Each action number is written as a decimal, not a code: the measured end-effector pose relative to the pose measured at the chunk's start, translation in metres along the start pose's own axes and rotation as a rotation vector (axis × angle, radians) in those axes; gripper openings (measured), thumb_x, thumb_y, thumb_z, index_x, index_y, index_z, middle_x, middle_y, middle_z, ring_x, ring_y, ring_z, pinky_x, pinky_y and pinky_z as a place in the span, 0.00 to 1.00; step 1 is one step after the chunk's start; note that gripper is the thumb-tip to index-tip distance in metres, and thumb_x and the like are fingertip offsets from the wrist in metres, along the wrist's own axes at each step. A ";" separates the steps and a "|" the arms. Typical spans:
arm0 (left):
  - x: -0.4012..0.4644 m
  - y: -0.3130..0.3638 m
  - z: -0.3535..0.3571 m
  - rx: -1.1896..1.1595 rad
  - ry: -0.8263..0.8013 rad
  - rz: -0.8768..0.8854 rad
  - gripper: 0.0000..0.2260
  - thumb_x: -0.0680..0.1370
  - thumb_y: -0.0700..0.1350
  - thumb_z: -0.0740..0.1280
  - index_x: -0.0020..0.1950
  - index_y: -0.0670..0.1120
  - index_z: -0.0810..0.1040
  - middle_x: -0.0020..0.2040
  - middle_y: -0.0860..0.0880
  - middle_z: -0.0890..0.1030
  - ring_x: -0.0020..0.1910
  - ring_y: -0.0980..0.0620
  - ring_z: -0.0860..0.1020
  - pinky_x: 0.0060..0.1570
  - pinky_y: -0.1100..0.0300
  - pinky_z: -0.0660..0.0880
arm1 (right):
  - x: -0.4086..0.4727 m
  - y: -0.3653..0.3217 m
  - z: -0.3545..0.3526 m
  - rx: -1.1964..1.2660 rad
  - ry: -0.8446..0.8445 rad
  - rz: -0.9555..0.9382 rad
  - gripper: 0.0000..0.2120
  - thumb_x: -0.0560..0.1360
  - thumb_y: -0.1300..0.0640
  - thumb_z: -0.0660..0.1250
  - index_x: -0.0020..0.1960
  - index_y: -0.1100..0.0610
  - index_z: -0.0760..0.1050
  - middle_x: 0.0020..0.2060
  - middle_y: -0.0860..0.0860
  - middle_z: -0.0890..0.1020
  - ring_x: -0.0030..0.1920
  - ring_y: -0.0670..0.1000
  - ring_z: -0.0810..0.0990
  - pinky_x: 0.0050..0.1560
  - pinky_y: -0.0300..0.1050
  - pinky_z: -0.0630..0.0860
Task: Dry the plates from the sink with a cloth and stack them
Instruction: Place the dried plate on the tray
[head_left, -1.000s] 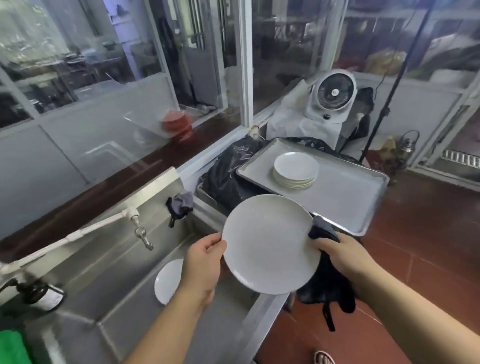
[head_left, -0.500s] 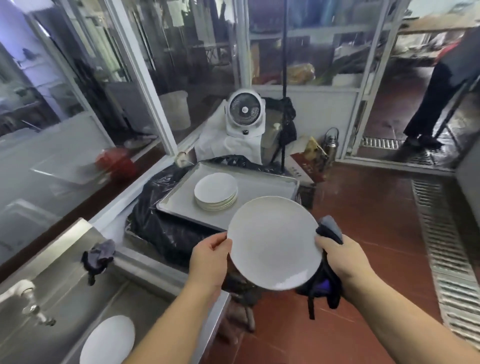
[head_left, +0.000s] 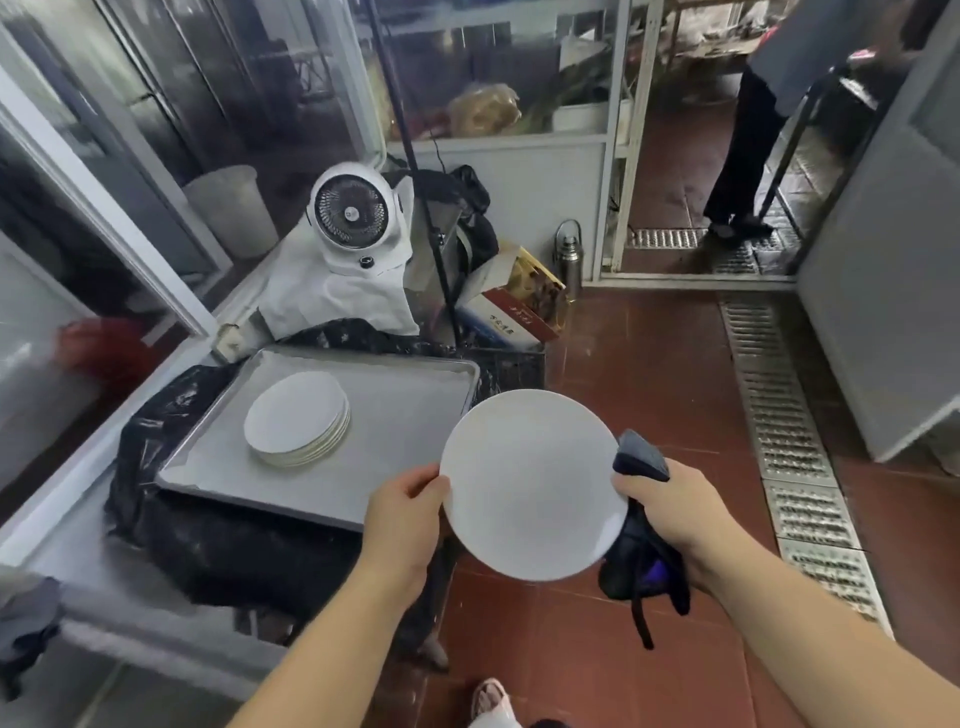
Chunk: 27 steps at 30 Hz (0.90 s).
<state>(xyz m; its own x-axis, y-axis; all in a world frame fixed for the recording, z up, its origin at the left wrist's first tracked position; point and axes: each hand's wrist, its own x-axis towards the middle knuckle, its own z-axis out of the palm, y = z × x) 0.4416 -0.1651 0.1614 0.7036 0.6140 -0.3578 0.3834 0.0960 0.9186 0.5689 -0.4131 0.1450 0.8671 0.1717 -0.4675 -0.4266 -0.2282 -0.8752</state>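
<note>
A white plate (head_left: 532, 486), held tilted between both hands above the red-tiled floor (head_left: 649, 364), just right of the metal tray (head_left: 415, 395). Over the last second the view has swung away from the sink, which no longer shows, and the tray with its stack has come from the background to lie close at the left; the plate's place between the hands is unchanged. This suggests that drying of this plate is finished or nearly so and that the carry to the stack is under way. The left hand (head_left: 402, 519) pinches the plate's left rim, thumb on the upper face and fingers curled beneath. The right hand (head_left: 670, 506) grips the dark cloth (head_left: 641, 566) bunched against the right rim, thumb on the rim, the cloth hanging below the hand. Containers: the tray rests on a support draped in black plastic sheeting (head_left: 171, 519) and holds one stack of white plates (head_left: 297, 418) toward its left half, the remainder of its floor bare. A white fan (head_left: 353, 213) stands behind the tray.
</note>
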 end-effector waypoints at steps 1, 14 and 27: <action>0.009 0.003 0.005 -0.004 -0.001 -0.007 0.13 0.80 0.40 0.67 0.53 0.54 0.89 0.50 0.50 0.89 0.53 0.45 0.86 0.55 0.38 0.83 | 0.008 -0.001 0.000 0.013 0.012 0.006 0.03 0.72 0.60 0.74 0.45 0.55 0.86 0.41 0.56 0.89 0.48 0.65 0.88 0.47 0.60 0.85; 0.181 0.064 0.036 -0.061 -0.110 -0.059 0.11 0.81 0.37 0.66 0.56 0.46 0.87 0.50 0.46 0.88 0.53 0.41 0.86 0.56 0.40 0.83 | 0.136 -0.082 0.044 0.047 0.186 0.019 0.07 0.66 0.52 0.75 0.43 0.51 0.84 0.40 0.56 0.88 0.40 0.60 0.86 0.43 0.57 0.81; 0.268 0.076 0.008 -0.243 0.085 -0.183 0.16 0.80 0.34 0.64 0.47 0.49 0.89 0.47 0.44 0.88 0.41 0.49 0.86 0.39 0.58 0.82 | 0.274 -0.135 0.126 -0.244 0.021 -0.004 0.05 0.73 0.60 0.74 0.47 0.52 0.82 0.39 0.52 0.87 0.40 0.59 0.87 0.42 0.55 0.82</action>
<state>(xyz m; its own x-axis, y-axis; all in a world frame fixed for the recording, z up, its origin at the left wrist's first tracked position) 0.6635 0.0004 0.1341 0.5801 0.6313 -0.5147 0.3371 0.3892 0.8573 0.8318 -0.2140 0.1195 0.8751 0.1535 -0.4589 -0.3507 -0.4524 -0.8200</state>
